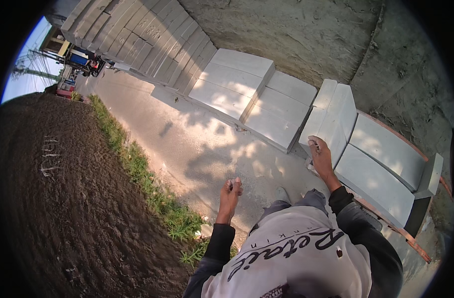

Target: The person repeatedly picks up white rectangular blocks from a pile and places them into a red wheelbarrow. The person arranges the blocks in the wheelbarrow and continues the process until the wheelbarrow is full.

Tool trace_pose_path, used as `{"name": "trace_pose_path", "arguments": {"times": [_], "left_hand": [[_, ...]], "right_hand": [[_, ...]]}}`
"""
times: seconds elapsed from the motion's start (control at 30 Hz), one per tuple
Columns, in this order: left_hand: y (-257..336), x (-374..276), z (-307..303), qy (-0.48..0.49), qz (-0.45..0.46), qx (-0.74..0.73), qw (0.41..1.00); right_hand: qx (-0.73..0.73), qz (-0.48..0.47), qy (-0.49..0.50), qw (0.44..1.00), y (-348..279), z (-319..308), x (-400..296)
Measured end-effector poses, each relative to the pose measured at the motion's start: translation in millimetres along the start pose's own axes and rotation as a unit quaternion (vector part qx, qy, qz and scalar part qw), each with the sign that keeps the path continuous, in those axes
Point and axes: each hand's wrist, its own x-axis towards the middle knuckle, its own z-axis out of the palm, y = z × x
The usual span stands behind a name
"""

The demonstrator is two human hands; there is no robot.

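Observation:
My left hand (230, 197) hangs above the concrete path with its fingers loosely curled and nothing visible in it. My right hand (322, 158), also loosely curled, is in front of the upright pale lightweight concrete blocks (340, 108); whether it touches them I cannot tell. These blocks stand at the front of a cart (419, 246) with reddish bars. Behind them on the cart lie two flat blocks, a nearer block (374, 184) and a block by the wall (389, 149). Another block (430, 177) stands on edge at the cart's right end.
A tall block stack (148, 37) and lower block stacks (234, 80) line the rough cement wall (286, 33). The sunlit path (137, 100) runs between them and a grass strip (137, 160). A rough dark wall (81, 193) rises at left. Vehicles (83, 61) stand far off.

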Motion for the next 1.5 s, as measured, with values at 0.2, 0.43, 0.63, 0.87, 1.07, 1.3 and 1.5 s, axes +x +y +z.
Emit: {"name": "trace_pose_path", "arguments": {"times": [0.2, 0.43, 0.63, 0.87, 1.07, 1.3, 1.5], "left_hand": [[-76.7, 28.6, -63.9, 0.192, -0.115, -0.089, 0.971], [-127.8, 66.9, -65.1, 0.182, -0.242, -0.209, 0.930], [-170.1, 79.0, -95.6, 0.243, -0.273, -0.321, 0.874], [-161.0, 131.0, -132.5, 0.263, -0.366, -0.300, 0.840], [-156.6, 275.9, -217.7, 0.166, -0.386, -0.136, 0.897], [-86.0, 474.9, -268.6, 0.082, -0.292, -0.022, 0.953], [-76.1, 647.3, -258.0, 0.041, -0.252, -0.034, 0.966]], "right_hand": [[0.097, 0.115, -0.277, 0.949, 40.4, 126.3, 7.9], [0.094, 0.215, -0.435, 0.869, 63.3, 227.3, 68.2], [0.105, 0.292, -0.438, 0.843, 14.1, 269.8, 144.2], [0.137, 0.339, -0.371, 0.854, 37.0, 319.4, 185.2], [0.157, 0.447, -0.276, 0.837, 77.8, 381.3, 217.6], [0.227, 0.523, -0.120, 0.813, 136.2, 484.0, 252.5], [0.072, 0.515, -0.042, 0.853, 222.9, 571.4, 310.9]]}}
